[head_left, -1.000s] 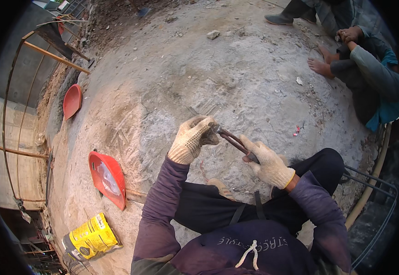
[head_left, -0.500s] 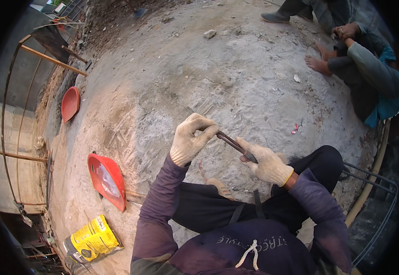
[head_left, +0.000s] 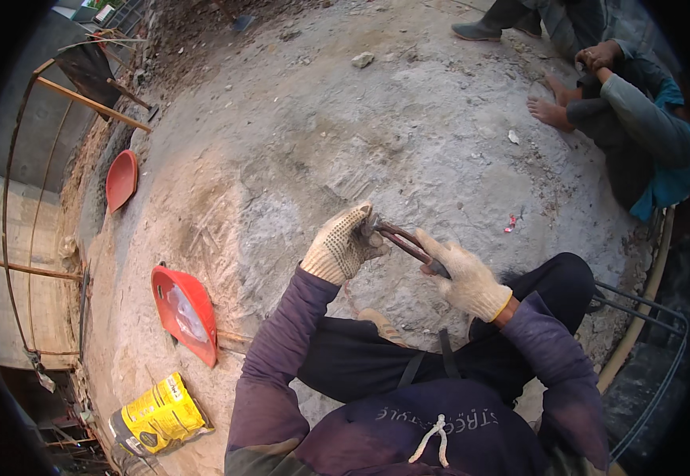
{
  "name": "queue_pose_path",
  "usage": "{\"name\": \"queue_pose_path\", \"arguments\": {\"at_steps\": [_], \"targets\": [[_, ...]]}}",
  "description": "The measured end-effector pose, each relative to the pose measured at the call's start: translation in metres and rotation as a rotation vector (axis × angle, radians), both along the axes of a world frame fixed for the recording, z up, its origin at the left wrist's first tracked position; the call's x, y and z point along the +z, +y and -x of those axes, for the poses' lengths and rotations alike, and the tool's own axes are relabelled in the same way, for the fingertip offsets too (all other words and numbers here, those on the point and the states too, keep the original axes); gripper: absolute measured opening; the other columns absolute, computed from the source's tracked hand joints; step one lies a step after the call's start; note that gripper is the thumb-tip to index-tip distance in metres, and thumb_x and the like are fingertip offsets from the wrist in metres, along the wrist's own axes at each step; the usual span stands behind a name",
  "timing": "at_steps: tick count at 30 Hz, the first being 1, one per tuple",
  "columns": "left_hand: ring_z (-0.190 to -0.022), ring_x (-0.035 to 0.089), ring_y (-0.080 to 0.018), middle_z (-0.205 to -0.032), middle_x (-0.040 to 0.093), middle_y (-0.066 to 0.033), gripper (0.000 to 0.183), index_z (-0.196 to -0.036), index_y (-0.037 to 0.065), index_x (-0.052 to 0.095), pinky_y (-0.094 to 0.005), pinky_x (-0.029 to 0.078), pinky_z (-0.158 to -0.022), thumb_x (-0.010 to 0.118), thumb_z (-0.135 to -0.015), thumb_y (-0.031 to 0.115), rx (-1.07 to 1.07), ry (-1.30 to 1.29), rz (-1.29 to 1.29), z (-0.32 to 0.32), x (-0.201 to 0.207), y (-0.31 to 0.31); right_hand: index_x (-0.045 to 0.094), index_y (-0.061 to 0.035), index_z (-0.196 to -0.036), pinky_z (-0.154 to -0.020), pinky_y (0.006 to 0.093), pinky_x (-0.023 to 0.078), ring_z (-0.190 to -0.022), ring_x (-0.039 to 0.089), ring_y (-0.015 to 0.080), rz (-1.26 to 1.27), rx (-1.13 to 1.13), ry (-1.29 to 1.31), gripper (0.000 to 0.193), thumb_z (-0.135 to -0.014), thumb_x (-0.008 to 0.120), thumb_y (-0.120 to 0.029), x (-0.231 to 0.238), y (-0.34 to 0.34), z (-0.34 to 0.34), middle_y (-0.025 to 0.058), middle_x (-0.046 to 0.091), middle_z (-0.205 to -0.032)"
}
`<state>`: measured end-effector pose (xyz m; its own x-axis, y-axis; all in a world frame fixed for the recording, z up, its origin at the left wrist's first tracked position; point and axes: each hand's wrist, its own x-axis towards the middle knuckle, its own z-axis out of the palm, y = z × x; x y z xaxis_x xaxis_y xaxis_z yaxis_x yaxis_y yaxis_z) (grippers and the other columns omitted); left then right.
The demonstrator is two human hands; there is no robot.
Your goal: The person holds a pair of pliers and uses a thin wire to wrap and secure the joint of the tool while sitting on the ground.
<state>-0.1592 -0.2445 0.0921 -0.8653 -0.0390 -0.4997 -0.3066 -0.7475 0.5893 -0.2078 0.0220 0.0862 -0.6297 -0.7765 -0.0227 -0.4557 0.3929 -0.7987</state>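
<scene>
In front of my lap I hold a pair of pliers (head_left: pixel 404 241) with brownish, worn handles, tilted and pointing up to the left. My right hand (head_left: pixel 467 279), in a cream knitted glove with a yellow cuff edge, is closed round the handle end. At the other end is my left hand (head_left: pixel 338 246), in a matching glove whose dotted palm side shows. Its fingers are curled at the dark head of the pliers, which they partly cover. Whether anything small sits in the jaws I cannot make out.
A red scoop-shaped pan (head_left: pixel 190 321) lies to my left, with a second red pan (head_left: pixel 122 181) farther off. Nearer is a yellow bag (head_left: pixel 162 414). At far right a person (head_left: pixel 638 119) sits on the rough ground (head_left: pixel 297 143), beside a boot (head_left: pixel 478 30). Steel bars (head_left: pixel 638 300) stand right of my knee.
My left hand has turned so its dotted palm side shows, and has shifted slightly right and down along the pliers. The pliers and my right hand have moved slightly to the right.
</scene>
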Motion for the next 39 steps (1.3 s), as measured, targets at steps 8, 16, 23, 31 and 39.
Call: {"name": "queue_pose_path", "arguments": {"at_steps": [8,16,23,31,39], "targets": [[-0.080,0.068,-0.0159,-0.090,0.068,-0.0071,0.022,-0.106,-0.003,0.067,-0.0328,0.059,-0.073,0.071,-0.096,0.016,0.092,0.180,0.714,-0.002,0.022,0.003,0.037,-0.0179,-0.156,-0.082,0.0459,0.052,-0.093,0.064,0.0393,0.029,0.011,-0.015,0.082,-0.082,0.070,-0.002,-0.002,-0.006,0.000,0.0192,0.063,-0.100],[-0.077,0.067,-0.0133,-0.085,0.070,-0.0070,0.024,-0.103,-0.005,0.069,-0.0281,0.055,-0.073,0.070,-0.097,0.019,0.001,0.345,1.071,-0.001,0.024,0.000,0.037,-0.0108,-0.155,-0.084,0.0436,0.052,-0.095,0.064,0.0365,0.083,0.036,-0.044,0.078,-0.084,0.068,-0.001,-0.004,-0.005,-0.001,0.0170,0.066,-0.098],[-0.075,0.068,-0.0149,-0.083,0.069,-0.0077,0.032,-0.111,-0.005,0.068,-0.0294,0.059,-0.072,0.070,-0.098,0.025,-0.077,0.100,0.648,0.005,0.028,-0.006,0.039,-0.0073,-0.153,-0.082,0.0437,0.052,-0.090,0.064,0.0365,0.139,0.033,-0.040,0.073,-0.087,0.070,-0.007,-0.021,-0.005,-0.004,0.0166,0.068,-0.095],[-0.082,0.069,-0.0183,-0.095,0.068,-0.0101,0.038,-0.120,-0.006,0.066,-0.0309,0.059,-0.077,0.066,-0.100,0.026,-0.189,0.197,0.555,0.003,0.029,-0.019,0.039,-0.0058,-0.153,-0.084,0.0362,0.053,-0.084,0.066,0.0242,0.146,0.050,-0.097,0.070,-0.091,0.070,-0.004,-0.020,-0.006,-0.005,0.0158,0.066,-0.094],[-0.086,0.069,-0.0193,-0.101,0.069,-0.0118,0.037,-0.121,-0.007,0.064,-0.0339,0.060,-0.082,0.068,-0.096,0.019,-0.218,0.169,0.584,0.003,0.032,-0.018,0.040,-0.0055,-0.150,-0.078,0.0451,0.052,-0.086,0.066,0.0390,0.163,0.051,-0.135,0.064,-0.094,0.068,-0.016,-0.018,-0.005,-0.004,0.0209,0.067,-0.092]]}}
